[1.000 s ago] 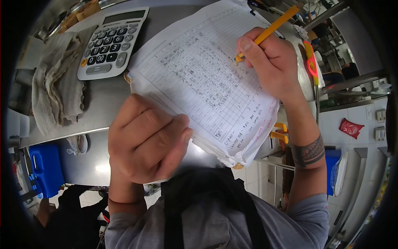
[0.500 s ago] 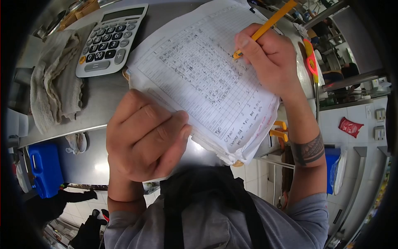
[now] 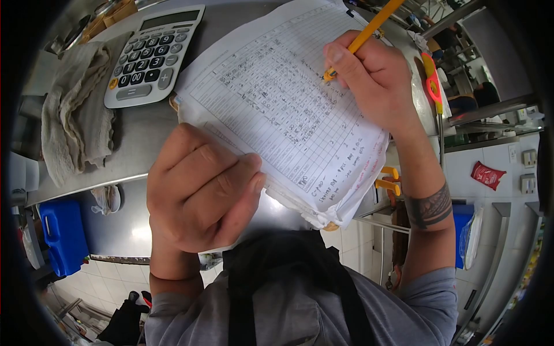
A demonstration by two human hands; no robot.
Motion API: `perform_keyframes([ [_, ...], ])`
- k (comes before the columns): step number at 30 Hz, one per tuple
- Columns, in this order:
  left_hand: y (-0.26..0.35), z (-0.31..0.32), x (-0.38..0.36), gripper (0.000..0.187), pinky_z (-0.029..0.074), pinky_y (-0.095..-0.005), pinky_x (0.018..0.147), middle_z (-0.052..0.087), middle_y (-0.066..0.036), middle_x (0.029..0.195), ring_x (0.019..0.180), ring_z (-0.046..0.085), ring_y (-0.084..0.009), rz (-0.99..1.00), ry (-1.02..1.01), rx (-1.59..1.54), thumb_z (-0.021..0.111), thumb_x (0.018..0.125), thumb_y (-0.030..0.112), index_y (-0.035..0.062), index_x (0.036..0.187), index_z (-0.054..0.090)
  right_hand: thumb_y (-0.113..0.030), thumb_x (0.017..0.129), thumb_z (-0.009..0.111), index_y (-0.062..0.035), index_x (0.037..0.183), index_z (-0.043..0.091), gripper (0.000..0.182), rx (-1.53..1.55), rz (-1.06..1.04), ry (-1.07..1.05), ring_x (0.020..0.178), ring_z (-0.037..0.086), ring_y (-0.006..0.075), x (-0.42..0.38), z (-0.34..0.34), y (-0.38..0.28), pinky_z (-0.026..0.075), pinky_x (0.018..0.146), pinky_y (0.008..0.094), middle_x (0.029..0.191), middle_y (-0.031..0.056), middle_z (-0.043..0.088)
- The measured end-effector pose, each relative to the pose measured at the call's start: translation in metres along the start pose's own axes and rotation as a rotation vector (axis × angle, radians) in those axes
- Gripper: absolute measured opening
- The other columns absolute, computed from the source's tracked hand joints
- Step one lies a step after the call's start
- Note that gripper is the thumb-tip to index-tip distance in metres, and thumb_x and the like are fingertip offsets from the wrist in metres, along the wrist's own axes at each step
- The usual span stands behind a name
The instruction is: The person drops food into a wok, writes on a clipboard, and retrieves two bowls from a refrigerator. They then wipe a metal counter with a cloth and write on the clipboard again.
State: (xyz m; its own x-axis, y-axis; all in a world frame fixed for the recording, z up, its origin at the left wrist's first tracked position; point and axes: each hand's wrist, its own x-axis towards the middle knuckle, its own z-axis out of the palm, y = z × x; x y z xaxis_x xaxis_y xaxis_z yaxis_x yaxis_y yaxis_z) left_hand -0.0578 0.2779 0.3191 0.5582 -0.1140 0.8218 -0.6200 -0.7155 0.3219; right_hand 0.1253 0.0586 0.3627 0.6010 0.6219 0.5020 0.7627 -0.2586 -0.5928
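My right hand (image 3: pixel 372 78) is closed around a yellow pencil (image 3: pixel 372 29), its tip touching a stack of paper sheets (image 3: pixel 248 109) filled with handwritten rows and columns. The fingers of my left hand (image 3: pixel 205 190) are curled together over the sheets' lower left edge; what they pinch, if anything, is hidden. A white calculator (image 3: pixel 156 57) with dark keys lies to the left of the papers on the metal table (image 3: pixel 135 155).
A folded grey cloth (image 3: pixel 86 109) lies left of the calculator. A blue container (image 3: pixel 62 236) is below the table's left edge. Yellow-orange scissors (image 3: pixel 431 83) are beyond my right wrist. A red packet (image 3: pixel 487 175) shows at the far right.
The pencil's upper end has tilted slightly to the left, with its tip near the same place. The dark-clad arm at the lower left has gone from view.
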Motion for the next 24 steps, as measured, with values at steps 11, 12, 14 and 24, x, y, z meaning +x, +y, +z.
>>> perform_keyframes([
  [11,0.001,-0.001,0.001,0.019,0.043,-0.0365,0.062,0.065,-0.007,0.076,0.068,0.053,-0.0254,-0.008,-0.008,-0.014,0.079,0.068,0.003,-0.0003,0.086,0.076,-0.025,0.102,0.07,-0.0012,0.099,0.073,0.024,-0.009,-0.009,0.014,0.061,0.058,0.0137,0.0,0.001,0.003,0.048,0.061,0.0302,0.07,0.0054,0.064],
  [12,0.001,0.0,0.001,0.019,0.043,-0.0364,0.062,0.065,-0.007,0.076,0.068,0.053,-0.0255,-0.006,-0.009,-0.011,0.079,0.068,0.003,-0.0004,0.086,0.076,-0.025,0.102,0.07,-0.0013,0.098,0.073,0.024,0.025,-0.005,0.007,0.06,0.057,0.0132,-0.001,0.002,0.003,0.047,0.06,0.0302,0.069,0.0046,0.063],
  [14,0.0,0.0,0.001,0.019,0.043,-0.0363,0.062,0.065,-0.007,0.076,0.068,0.053,-0.0255,-0.001,-0.007,-0.007,0.079,0.068,0.003,-0.0005,0.086,0.075,-0.025,0.102,0.071,-0.0013,0.097,0.072,0.024,0.056,-0.004,0.003,0.06,0.057,0.0128,-0.001,0.0,0.001,0.047,0.06,0.0302,0.068,0.0039,0.063],
  [24,-0.001,-0.007,0.003,0.019,0.044,-0.0379,0.063,0.066,-0.007,0.077,0.067,0.055,-0.0255,0.017,-0.016,-0.028,0.077,0.069,0.001,-0.0003,0.088,0.076,-0.027,0.112,0.053,0.0024,0.096,0.066,0.036,1.001,0.07,-0.285,0.092,0.07,0.0232,0.015,-0.036,0.022,0.054,0.083,0.0348,0.096,0.0134,0.071],
])
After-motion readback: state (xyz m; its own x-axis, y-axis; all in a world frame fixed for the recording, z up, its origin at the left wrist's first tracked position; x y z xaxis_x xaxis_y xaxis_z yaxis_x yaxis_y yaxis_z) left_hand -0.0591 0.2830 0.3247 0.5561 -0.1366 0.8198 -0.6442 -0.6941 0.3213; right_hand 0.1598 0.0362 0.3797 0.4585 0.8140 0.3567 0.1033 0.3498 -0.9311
